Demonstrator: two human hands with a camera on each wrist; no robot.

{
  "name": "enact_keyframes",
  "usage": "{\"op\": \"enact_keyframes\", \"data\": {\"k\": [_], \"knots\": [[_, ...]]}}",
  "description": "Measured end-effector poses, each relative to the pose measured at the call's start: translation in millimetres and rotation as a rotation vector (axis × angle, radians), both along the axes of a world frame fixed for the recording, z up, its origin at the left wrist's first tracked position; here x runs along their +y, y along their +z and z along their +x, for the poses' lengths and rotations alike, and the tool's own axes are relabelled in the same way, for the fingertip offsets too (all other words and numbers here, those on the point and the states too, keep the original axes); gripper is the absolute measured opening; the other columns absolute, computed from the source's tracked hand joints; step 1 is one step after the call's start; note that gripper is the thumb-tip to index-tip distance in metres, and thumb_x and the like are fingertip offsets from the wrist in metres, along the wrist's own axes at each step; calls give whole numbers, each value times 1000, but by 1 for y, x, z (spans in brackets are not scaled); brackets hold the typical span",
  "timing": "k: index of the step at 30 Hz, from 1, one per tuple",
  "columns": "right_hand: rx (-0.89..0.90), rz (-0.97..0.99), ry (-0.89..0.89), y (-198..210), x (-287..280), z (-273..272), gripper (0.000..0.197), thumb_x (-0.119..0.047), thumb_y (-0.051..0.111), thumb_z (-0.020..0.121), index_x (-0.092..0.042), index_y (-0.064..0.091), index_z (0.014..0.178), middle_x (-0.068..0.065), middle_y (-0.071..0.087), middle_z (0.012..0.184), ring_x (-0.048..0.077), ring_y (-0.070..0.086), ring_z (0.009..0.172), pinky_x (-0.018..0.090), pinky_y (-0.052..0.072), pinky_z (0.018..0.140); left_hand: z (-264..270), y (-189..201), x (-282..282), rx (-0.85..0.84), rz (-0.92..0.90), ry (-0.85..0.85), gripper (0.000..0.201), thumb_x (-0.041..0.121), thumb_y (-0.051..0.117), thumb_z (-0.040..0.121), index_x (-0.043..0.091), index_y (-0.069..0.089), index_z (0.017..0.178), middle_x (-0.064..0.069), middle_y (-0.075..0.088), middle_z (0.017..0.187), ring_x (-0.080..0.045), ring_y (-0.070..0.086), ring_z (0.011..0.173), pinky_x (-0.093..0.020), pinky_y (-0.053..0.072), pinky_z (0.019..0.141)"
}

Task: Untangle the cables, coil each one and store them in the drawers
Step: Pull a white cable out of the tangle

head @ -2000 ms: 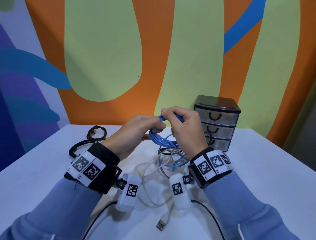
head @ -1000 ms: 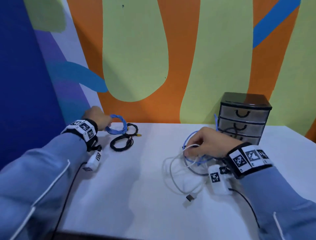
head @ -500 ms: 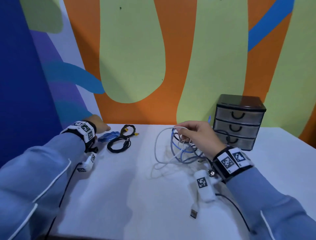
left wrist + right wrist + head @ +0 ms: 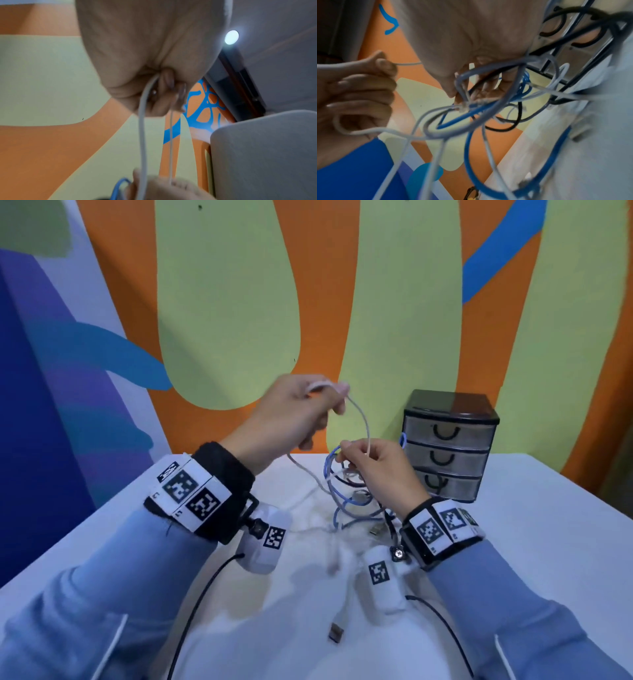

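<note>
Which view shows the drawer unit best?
Head view: the whole drawer unit shows, standing on the table, all three drawers shut. The right wrist view catches only blurred handles behind cables; the left wrist view shows none of it.

The back wall is painted with a mural: tall pale green rounded shapes are set on an orange ground, crossed at the upper right by a blue band. To the left, dark blue, purple and pale lilac areas are seen. A white table is placed against this wall. In the left wrist view, a grey ceiling with a round lit lamp is shown.
</note>
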State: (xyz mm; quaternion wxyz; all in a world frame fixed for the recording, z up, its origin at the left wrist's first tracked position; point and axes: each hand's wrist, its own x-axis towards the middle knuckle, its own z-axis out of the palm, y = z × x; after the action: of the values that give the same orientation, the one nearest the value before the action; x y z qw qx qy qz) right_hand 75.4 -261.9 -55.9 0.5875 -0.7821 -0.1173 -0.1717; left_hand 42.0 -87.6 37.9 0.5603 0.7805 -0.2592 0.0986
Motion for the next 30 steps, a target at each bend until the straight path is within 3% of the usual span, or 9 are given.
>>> {"op": "enact_keyframes", "data": {"k": [5,8,10,12,15,20,24,27,30], "knots": [[35,-151,41,-8,-9,5,40,-44,61,103,-24,73,71,-11,59,59,28,63,73,50,52,97,11,7,21,-191,-563,17,33,31,52,112,16,58,84,5,24,55,-12,13,46,-21,12,44],[-14,-208,6,-5,-10,6,38,-44,61,102,-17,73,79,-1,69,73,24,62,74,38,49,79,17,-6,34,-233,-700,121,33,33,54,111,15,59,85,4,24,56,-12,14,46,-21,15,43],[-68,-211,-30,-3,-13,7,37,-42,60,103,-17,75,80,-10,56,65,12,51,65,39,47,70,24,-17,45,-233,-724,287,32,35,61,108,14,64,84,4,26,55,-13,16,47,-25,16,44],[-79,-187,-55,-2,-20,9,38,-42,60,103,-13,75,82,-7,50,64,13,48,65,48,54,72,30,-24,58,-209,-648,467,28,36,70,103,12,74,88,11,37,50,-8,29,44,-25,23,48],[-150,-236,-208,-3,-30,13,41,-40,56,104,-10,73,81,-1,57,58,21,53,59,41,48,64,31,-27,77,-162,-395,578,31,37,82,92,6,81,92,17,60,56,5,49,50,-20,37,63],[-184,-260,-313,1,-30,11,44,-45,42,107,-23,73,85,-5,66,73,27,67,80,45,54,77,32,-35,86,53,166,509,31,53,81,87,23,84,83,2,62,72,-19,54,70,-31,42,70],[-235,-417,-279,8,-21,4,44,-39,37,111,-25,69,87,-1,57,92,26,60,99,45,46,91,24,-34,52,-192,262,368,35,38,79,93,36,74,128,6,69,124,-8,63,117,-30,46,102],[-344,-497,-191,13,-13,-3,38,-36,37,111,-29,61,83,-7,53,86,20,51,97,41,39,85,12,-37,22,-436,321,235,49,42,69,94,29,67,141,4,63,134,-10,58,128,-28,41,112],[-412,-359,39,17,-5,-13,33,-30,41,111,-16,61,90,-4,60,77,12,53,74,29,40,69,7,-47,3,-494,462,214,51,53,60,100,25,65,143,7,69,125,-15,64,119,-37,49,104]]}}
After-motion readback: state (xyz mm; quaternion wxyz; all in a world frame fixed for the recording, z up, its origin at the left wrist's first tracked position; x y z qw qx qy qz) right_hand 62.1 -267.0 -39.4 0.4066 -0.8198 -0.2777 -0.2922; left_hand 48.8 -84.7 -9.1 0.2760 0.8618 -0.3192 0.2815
